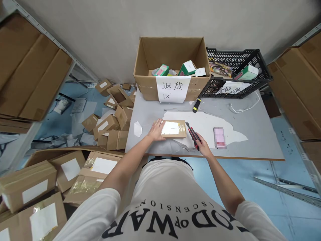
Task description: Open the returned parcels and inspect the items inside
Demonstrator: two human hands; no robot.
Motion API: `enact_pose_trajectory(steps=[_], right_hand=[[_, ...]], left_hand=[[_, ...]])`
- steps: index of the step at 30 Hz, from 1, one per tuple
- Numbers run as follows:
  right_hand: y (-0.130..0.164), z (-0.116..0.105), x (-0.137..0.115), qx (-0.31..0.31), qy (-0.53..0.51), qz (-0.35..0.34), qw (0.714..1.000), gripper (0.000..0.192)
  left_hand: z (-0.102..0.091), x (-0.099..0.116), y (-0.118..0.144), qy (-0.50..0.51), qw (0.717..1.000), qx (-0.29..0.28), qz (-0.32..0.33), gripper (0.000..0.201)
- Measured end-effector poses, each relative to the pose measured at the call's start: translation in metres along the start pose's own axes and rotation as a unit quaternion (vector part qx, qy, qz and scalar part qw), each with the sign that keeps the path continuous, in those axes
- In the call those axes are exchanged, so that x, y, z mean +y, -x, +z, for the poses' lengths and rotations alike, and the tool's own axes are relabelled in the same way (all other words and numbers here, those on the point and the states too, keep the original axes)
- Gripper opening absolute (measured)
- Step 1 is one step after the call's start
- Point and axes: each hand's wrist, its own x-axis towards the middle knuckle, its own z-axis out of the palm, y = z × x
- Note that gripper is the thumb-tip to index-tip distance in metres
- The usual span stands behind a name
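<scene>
The small parcel [174,129] lies on the counter [255,140], near its front edge. The left hand [157,130] rests against the parcel's left end. Just right of the parcel is the box cutter [192,134], held in the right hand [203,147]; farther right lies a phone [219,137]. Behind the parcel, at the counter's back edge, stands an open carton [145,67] with small boxes inside, and right of that carton a crate [260,63]. Left of the parcel, off the counter, parcels [110,125] are heaped on the floor.
</scene>
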Motion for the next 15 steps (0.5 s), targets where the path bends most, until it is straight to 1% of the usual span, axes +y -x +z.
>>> enact_pose_trajectory(steps=[3, 7, 11, 15], right_hand=[[0.001, 0.0, 0.001, 0.004, -0.007, 0.009, 1.0, 0.074], [0.002, 0.0, 0.002, -0.008, -0.029, 0.008, 1.0, 0.074], [0.003, -0.004, -0.001, -0.021, -0.036, 0.002, 0.999, 0.076], [0.002, -0.015, -0.005, -0.028, 0.023, -0.006, 0.999, 0.077]], left_hand=[[0.0, 0.0, 0.001, 0.029, 1.0, 0.004, 0.002, 0.12], [0.0, 0.0, 0.001, 0.015, 1.0, 0.007, 0.011, 0.121], [0.002, -0.002, 0.001, 0.026, 0.999, 0.019, 0.021, 0.122], [0.007, -0.004, 0.001, -0.039, 0.998, 0.038, 0.027, 0.12]])
